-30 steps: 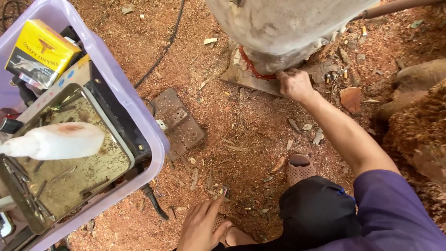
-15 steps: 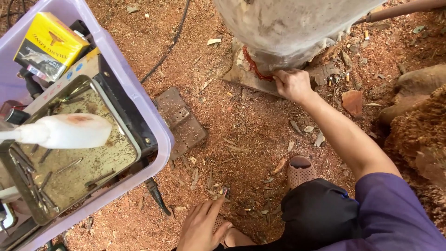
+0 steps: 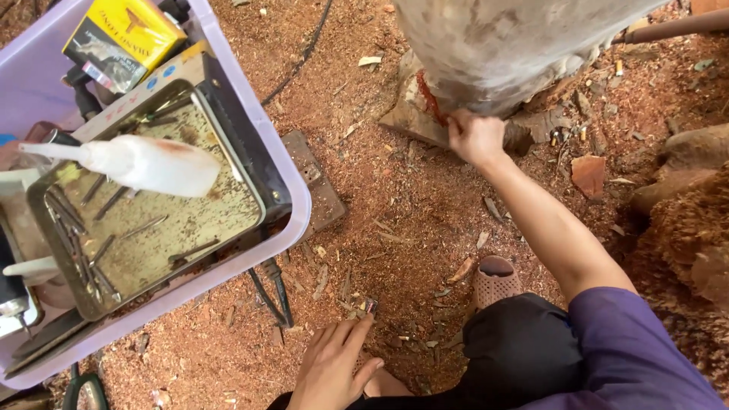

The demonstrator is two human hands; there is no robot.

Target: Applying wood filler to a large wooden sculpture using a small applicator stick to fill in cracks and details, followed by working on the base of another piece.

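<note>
My right hand reaches forward to the base of a big pale wooden block. Its fingers are curled against the block's lower edge beside a red mark, and whatever they may hold is hidden. A flat wooden piece lies under the block, just left of that hand. My left hand rests low near my foot, fingers spread, holding nothing. A small dark bit lies on the sawdust at its fingertips.
A lilac plastic tub at left holds a metal tray of several bits, a white squeeze bottle and a yellow box. A perforated plate, black-handled pliers, a cable and a sandal lie on the sawdust floor. Rough lumps crowd the right.
The view has swung left, so the tub sits further right in the picture. My right hand shifted up from the flat piece to the block's lower edge. My left hand stayed put.
</note>
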